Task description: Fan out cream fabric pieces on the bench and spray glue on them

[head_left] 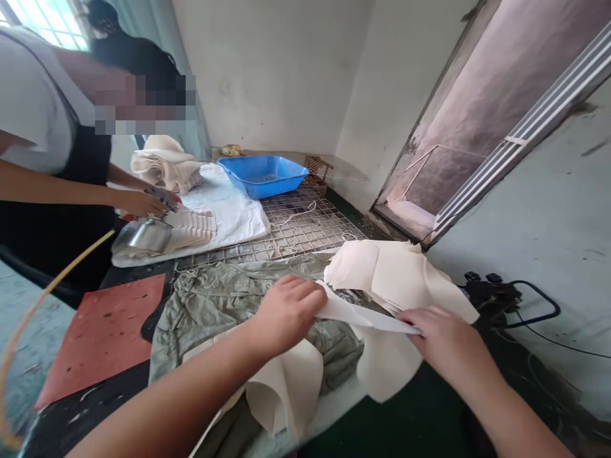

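Holds a thin, pale cream, flexible sheet [360, 313] drawn fairly straight between left hand [290, 312] and right hand [442, 337] — at about 5 o'clock from the view's centre, over a crumpled grey-green fabric cloth [205, 312]. Clamped at the 9 o'clock end by curled left fingers; pinched at the 3 o'clock end by right fingers — cannot tell the exact thumb placement there.

To handle well: grip close to the edges, keep tension light and even, match the height of 2 hands. Likely to crease if pulled unevenly.

Points lengthwise from about 9:30 to 3:30, long axis dipping toward the right hand. Located just below a thick, layered stack of cream sheets [382, 270]. Cannot tell whether joined to the rounded cream flap [389, 366] at 5 o'clock. Note also curled cream sheets [298, 378] at 6 o'clock.
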`<act>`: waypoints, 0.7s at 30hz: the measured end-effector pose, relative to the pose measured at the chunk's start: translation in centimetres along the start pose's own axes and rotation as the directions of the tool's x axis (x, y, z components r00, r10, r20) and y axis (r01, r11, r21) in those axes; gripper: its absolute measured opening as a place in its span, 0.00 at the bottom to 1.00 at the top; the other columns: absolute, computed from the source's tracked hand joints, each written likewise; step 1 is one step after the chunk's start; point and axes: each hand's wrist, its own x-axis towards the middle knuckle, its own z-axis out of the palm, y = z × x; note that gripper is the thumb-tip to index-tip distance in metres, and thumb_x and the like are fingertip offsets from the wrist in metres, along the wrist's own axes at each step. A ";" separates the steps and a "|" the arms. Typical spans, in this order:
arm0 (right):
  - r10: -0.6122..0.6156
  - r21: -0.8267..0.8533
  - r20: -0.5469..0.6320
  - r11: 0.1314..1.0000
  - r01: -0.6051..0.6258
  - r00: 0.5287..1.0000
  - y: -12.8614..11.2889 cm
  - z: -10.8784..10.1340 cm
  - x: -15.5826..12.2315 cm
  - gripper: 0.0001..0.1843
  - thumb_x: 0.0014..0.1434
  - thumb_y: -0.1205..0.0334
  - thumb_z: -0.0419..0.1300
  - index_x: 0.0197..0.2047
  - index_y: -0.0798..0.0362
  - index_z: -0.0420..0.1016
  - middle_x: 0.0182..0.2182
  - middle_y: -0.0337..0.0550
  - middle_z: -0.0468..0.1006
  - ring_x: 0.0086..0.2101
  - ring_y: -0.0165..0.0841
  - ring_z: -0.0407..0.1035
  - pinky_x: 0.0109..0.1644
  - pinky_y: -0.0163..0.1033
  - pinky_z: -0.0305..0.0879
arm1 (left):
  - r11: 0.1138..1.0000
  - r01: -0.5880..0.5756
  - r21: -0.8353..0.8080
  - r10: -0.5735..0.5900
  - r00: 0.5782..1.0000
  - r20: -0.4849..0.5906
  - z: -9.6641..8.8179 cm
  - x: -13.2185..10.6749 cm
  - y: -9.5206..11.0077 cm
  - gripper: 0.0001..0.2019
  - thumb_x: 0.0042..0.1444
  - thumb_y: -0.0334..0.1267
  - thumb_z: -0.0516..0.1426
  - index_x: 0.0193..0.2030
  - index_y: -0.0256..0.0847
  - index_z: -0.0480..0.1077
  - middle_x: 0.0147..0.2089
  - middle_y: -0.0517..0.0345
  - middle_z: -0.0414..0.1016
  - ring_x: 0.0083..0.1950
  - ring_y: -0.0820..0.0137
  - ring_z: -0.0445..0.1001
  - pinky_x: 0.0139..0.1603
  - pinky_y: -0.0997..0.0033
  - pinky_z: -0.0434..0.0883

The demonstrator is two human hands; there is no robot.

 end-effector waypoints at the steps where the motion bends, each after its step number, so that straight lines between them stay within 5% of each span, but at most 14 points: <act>1: 0.051 0.088 -0.021 0.995 -0.049 0.998 0.6 -0.3 -0.4 0.09 0.56 0.56 0.53 0.30 0.47 0.73 0.28 0.45 0.76 0.31 0.39 0.68 0.32 0.41 0.60 | 1.000 0.013 -0.021 -0.014 0.999 -0.051 -1.5 -0.7 -0.1 0.07 0.56 0.28 0.48 0.35 0.38 0.66 0.35 0.54 0.76 0.38 0.69 0.75 0.40 0.69 0.70; 4: 0.256 0.472 -0.066 0.859 -0.196 0.964 0.4 -1.0 -1.6 0.15 0.51 0.45 0.57 0.26 0.47 0.70 0.41 0.50 0.76 0.41 0.42 0.70 0.37 0.44 0.66 | 0.979 0.129 -0.155 -0.144 0.985 -0.094 -5.3 -3.5 0.2 0.06 0.56 0.28 0.49 0.36 0.40 0.66 0.34 0.56 0.76 0.36 0.72 0.75 0.35 0.75 0.70; 8: 0.345 0.870 0.056 0.444 -0.216 0.937 -2.4 -1.8 -2.2 0.20 0.45 0.40 0.63 0.28 0.48 0.67 0.41 0.54 0.77 0.42 0.46 0.72 0.39 0.47 0.70 | 0.845 0.355 -0.400 -0.422 0.902 -0.091 -8.1 -7.2 2.3 0.05 0.57 0.33 0.51 0.34 0.40 0.67 0.31 0.58 0.75 0.33 0.74 0.74 0.32 0.78 0.69; 10: 0.385 0.893 0.054 0.395 -0.217 0.921 -3.4 -2.9 -1.3 0.21 0.41 0.41 0.66 0.29 0.47 0.68 0.33 0.50 0.78 0.34 0.43 0.73 0.34 0.44 0.70 | 0.697 0.494 -0.520 -0.624 0.775 -0.100 -9.0 -8.6 3.4 0.07 0.56 0.39 0.53 0.31 0.40 0.67 0.28 0.59 0.73 0.29 0.74 0.72 0.28 0.78 0.68; 12: 0.391 0.843 0.100 0.455 -0.287 0.915 -4.0 -4.4 0.6 0.20 0.39 0.45 0.68 0.31 0.46 0.70 0.31 0.47 0.77 0.30 0.39 0.72 0.30 0.40 0.69 | 0.473 0.622 -0.624 -0.805 0.593 -0.019 -9.9 -9.5 4.1 0.12 0.52 0.47 0.57 0.29 0.40 0.67 0.25 0.61 0.71 0.26 0.74 0.69 0.24 0.78 0.67; 15: 0.179 0.725 0.309 0.591 -0.354 0.934 -5.2 -4.8 5.7 0.18 0.41 0.50 0.67 0.34 0.48 0.71 0.37 0.44 0.75 0.35 0.38 0.70 0.35 0.38 0.68 | 0.103 0.735 -0.670 -0.922 0.324 0.214 -10.5 -11.1 3.3 0.18 0.44 0.53 0.60 0.32 0.40 0.67 0.26 0.61 0.72 0.26 0.72 0.69 0.24 0.75 0.68; 17: -0.077 0.696 0.451 0.653 -0.297 0.889 -6.7 -2.5 9.5 0.15 0.44 0.55 0.65 0.36 0.49 0.70 0.39 0.41 0.73 0.38 0.36 0.69 0.41 0.38 0.66 | -0.061 0.759 -0.649 -0.929 0.194 0.314 -9.6 -13.2 1.6 0.20 0.42 0.54 0.61 0.34 0.40 0.67 0.29 0.61 0.73 0.28 0.70 0.71 0.27 0.73 0.69; 19: -0.266 0.671 0.595 0.684 -0.286 0.759 -8.7 2.2 12.5 0.20 0.43 0.61 0.64 0.42 0.50 0.68 0.39 0.38 0.72 0.37 0.34 0.68 0.39 0.36 0.65 | -0.141 0.762 -0.632 -0.931 0.115 0.345 -7.4 -16.3 -0.5 0.21 0.41 0.52 0.60 0.36 0.40 0.66 0.30 0.60 0.74 0.29 0.69 0.71 0.29 0.71 0.70; 21: -0.287 0.591 0.725 0.726 -0.352 0.626 -10.8 8.0 14.1 0.27 0.40 0.69 0.63 0.47 0.50 0.66 0.37 0.36 0.72 0.32 0.31 0.67 0.34 0.34 0.64 | -0.170 0.789 -0.590 -0.943 0.043 0.330 -4.4 -20.1 -2.4 0.18 0.43 0.49 0.58 0.38 0.39 0.65 0.31 0.59 0.75 0.30 0.68 0.72 0.31 0.70 0.70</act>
